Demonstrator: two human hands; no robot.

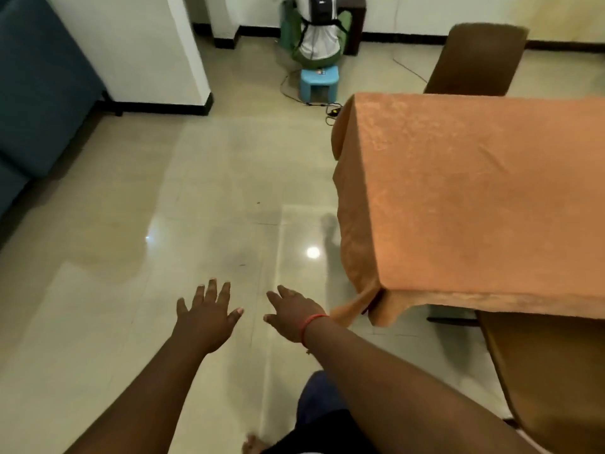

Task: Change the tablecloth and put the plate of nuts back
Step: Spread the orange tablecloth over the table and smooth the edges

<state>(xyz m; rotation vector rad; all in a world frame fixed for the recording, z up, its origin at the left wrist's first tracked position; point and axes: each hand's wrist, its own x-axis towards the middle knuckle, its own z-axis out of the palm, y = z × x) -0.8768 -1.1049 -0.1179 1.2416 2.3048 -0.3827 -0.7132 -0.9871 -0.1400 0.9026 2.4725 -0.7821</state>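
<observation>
Orange textured tablecloth (474,198) drapes the rectangular surface up and to the right of the fingers, one corner hanging just beside the right hand (289,311), likely already spread; no plate of nuts shows. Brown chairs (478,59) stand beyond and nearer. Over the glossy beige tiled floor (131,290), left hand (206,314) and right hover with fingers (212,290) spread apart, holding nothing, probably free to fetch the plate

Orange tablecloth (474,198), faintly mottled

Red band (312,322) behind the right fingers (278,294); pale blue stool (319,83), dark blue sofa (39,103) beyond.
</observation>
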